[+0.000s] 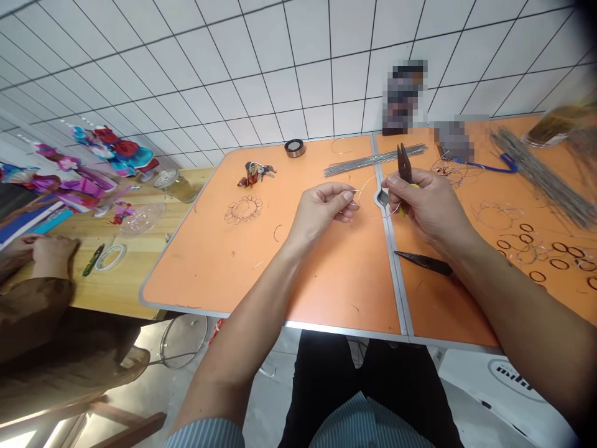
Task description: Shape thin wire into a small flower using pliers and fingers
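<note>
My left hand (317, 214) pinches one end of a thin, pale wire (366, 185) between thumb and fingers. The wire curves in a loose loop across to my right hand (431, 202). That hand is closed around a pair of pliers (403, 163), whose dark jaws point up and away from me. The wire seems to run by its thumb; whether the fingers pinch it too, I cannot tell. Below my right wrist another dark pointed tool (424, 262), perhaps pliers, lies partly under the forearm. A looped wire ring (243, 210) rests on the orange table (224, 274) left of my left hand.
Straight wires (349, 165) lie behind my hands, with a tape roll (295, 148) and keys (257, 173) farther left. At right are a thick wire bundle (550, 180) and dark rings (559, 264). A co-worker's hand (53, 255) rests on the wooden table (140, 280).
</note>
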### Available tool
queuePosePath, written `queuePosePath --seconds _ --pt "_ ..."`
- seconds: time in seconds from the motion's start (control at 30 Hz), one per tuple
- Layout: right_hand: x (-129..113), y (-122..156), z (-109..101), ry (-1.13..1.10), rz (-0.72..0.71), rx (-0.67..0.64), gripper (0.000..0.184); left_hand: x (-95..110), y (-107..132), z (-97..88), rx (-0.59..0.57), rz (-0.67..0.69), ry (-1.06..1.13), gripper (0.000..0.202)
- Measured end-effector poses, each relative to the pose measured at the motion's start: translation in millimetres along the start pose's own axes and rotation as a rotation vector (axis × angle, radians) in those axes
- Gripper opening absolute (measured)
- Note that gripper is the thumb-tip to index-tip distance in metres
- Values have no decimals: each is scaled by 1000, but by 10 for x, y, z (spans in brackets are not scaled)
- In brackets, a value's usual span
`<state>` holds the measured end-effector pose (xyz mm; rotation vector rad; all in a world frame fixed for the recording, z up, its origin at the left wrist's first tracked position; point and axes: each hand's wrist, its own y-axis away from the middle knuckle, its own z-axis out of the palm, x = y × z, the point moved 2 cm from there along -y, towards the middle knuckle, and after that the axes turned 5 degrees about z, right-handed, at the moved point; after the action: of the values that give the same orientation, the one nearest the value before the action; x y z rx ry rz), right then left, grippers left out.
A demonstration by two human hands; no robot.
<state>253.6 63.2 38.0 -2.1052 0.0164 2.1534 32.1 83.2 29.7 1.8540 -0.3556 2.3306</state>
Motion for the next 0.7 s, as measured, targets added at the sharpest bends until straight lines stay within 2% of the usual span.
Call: queuePosePath --seconds 0.17,0.37,0.47,0.6,0.7 --pt "-158 48 -16 160 -39 64 26 19 41 32 -51 42 -91 38" --pt "-260 108 5 345 -180 128 30 25 59 56 8 82 -172 26" --pt "-238 120 18 333 -196 107 26 18 49 64 51 99 -188 23" --pt "-180 121 26 178 -121 36 25 10 35 58 98 49 -118 25" --pt "-166 111 19 80 -91 31 25 19 40 57 81 31 -91 28"
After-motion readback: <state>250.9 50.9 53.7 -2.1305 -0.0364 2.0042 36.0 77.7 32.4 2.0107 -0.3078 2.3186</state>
